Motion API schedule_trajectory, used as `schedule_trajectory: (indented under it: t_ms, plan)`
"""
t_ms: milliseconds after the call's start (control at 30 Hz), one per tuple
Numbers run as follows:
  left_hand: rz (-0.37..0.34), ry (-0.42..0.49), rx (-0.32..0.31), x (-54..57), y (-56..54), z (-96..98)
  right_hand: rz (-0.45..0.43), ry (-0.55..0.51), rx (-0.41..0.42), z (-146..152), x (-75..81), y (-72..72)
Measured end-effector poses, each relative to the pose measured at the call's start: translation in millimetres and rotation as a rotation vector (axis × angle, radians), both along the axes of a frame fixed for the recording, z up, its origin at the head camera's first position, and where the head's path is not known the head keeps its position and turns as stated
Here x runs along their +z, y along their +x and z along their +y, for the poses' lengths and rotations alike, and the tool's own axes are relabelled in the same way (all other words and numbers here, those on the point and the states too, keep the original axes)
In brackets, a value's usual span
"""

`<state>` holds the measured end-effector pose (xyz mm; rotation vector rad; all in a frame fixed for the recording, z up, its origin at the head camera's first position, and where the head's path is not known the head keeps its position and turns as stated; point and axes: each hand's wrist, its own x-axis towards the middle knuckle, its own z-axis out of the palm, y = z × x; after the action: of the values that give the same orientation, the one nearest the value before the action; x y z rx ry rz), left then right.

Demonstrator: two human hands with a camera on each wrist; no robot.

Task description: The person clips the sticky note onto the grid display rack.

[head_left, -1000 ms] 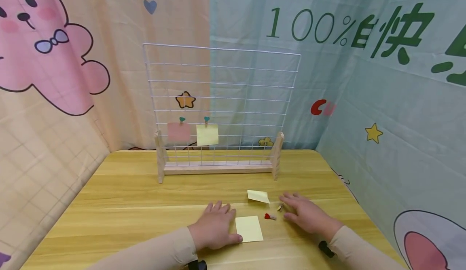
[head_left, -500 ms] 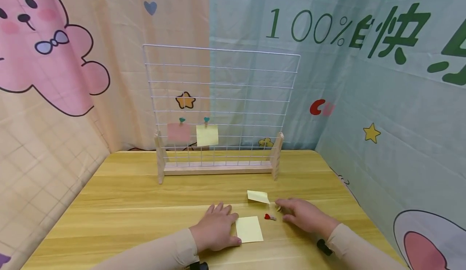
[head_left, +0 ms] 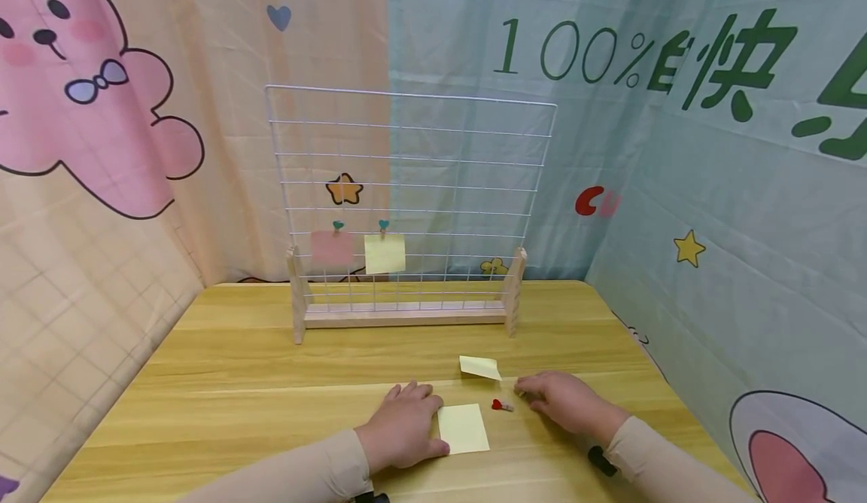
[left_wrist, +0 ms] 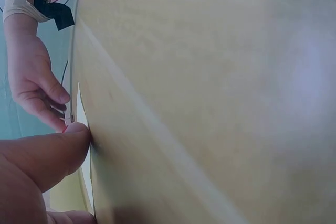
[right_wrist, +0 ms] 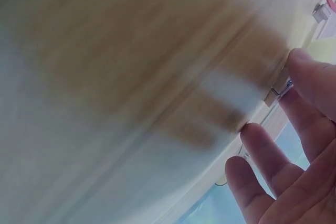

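My left hand [head_left: 404, 428] lies flat on the table with fingers spread, its thumb at the lower left corner of a pale yellow sticky note [head_left: 464, 429]. To the right, my right hand [head_left: 572, 405] has its thumb and forefinger closed on a small wooden clothespin [right_wrist: 275, 95]; the right wrist view shows its metal spring between the fingertips, and in the head view the fingers hide it. A second clothespin, with a red heart [head_left: 502, 406], lies between that hand and the note. Just behind it is another yellow note [head_left: 479, 367], slightly curled.
At the back of the wooden table [head_left: 223, 382] stands a white wire grid rack [head_left: 460, 160] on a wooden base [head_left: 406, 321]. A pink note [head_left: 332, 248] and a yellow note [head_left: 384, 254] hang low on its left, each clipped by a teal heart clothespin. Printed curtains surround the table.
My right hand has drawn its fingers together from a spread pose and closed them on the clothespin on the table. My left hand stays nearly still beside the note.
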<state>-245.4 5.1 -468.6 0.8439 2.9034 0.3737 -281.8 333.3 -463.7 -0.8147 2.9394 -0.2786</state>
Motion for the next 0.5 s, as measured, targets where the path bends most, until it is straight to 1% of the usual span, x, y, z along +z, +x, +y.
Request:
schedule_trajectory:
  t_ms: [200, 367, 500]
  plan:
    - [0.046, -0.002, 0.002, -1.0, 0.8, 1.3, 0.016, -0.037, -0.013, 3.9, -5.0, -1.8]
    - [0.071, 0.001, 0.000, -2.0, -0.8, 1.3, -0.013, -0.073, -0.080, 5.4, -4.2, -3.1]
    - [0.058, 0.009, 0.006, -1.9, -3.3, 1.2, -0.039, -0.094, -0.129, 4.9, -1.3, -2.4]
